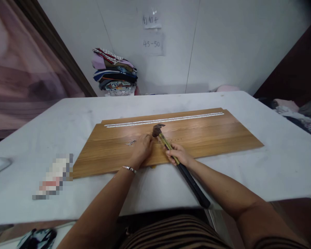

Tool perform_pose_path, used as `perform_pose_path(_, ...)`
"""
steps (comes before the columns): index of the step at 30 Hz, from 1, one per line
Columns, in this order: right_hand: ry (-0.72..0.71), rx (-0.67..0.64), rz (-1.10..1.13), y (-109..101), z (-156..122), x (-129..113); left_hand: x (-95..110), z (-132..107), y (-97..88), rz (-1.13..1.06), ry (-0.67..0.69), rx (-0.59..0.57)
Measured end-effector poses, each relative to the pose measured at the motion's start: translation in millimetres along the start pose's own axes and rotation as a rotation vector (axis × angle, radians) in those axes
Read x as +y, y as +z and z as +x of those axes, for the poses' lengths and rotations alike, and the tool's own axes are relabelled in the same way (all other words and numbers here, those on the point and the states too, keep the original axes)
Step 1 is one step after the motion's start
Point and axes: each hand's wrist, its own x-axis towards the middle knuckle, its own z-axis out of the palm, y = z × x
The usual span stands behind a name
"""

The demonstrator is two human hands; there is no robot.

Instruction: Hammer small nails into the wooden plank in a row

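Striped clothing [176, 231] is nearest. Right fingers [174, 152] clamp the hammer [193, 185], its head just beside the left fingers [145, 137]; whether these pinch anything, I cannot tell. Loose nails [131, 142] lie left of them on the board [209, 131]. Nailing seems in hand; next needs careful aim.

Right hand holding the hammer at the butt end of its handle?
No, the right hand grips the hammer along its yellow shaft, leaving the black butt end free.
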Motion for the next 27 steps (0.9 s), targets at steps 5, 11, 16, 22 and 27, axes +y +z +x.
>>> perform_pose_path(5, -0.01, 0.015, -0.044, -2.1, 1.0, 4.8, 0.4, 0.2, -0.1, 0.012, -0.017, -0.028)
perform_pose_path(11, -0.009, 0.03, -0.093, -5.4, 1.3, 7.5, 1.6, 1.7, -2.3, 0.033, -0.038, -0.054)
perform_pose_path(16, -0.039, 0.003, -0.121, -5.5, -2.0, 5.0, 2.3, -0.5, -8.1, -0.026, -0.054, -0.058)
perform_pose_path(22, -0.045, -0.006, -0.129, -6.2, -13.1, 6.3, -9.2, -21.7, -16.8, -0.034, -0.088, 0.046)
perform_pose_path(27, -0.04, 0.005, -0.156, -0.7, -19.4, 13.2, -13.1, -37.5, -22.5, -0.015, -0.098, 0.033)
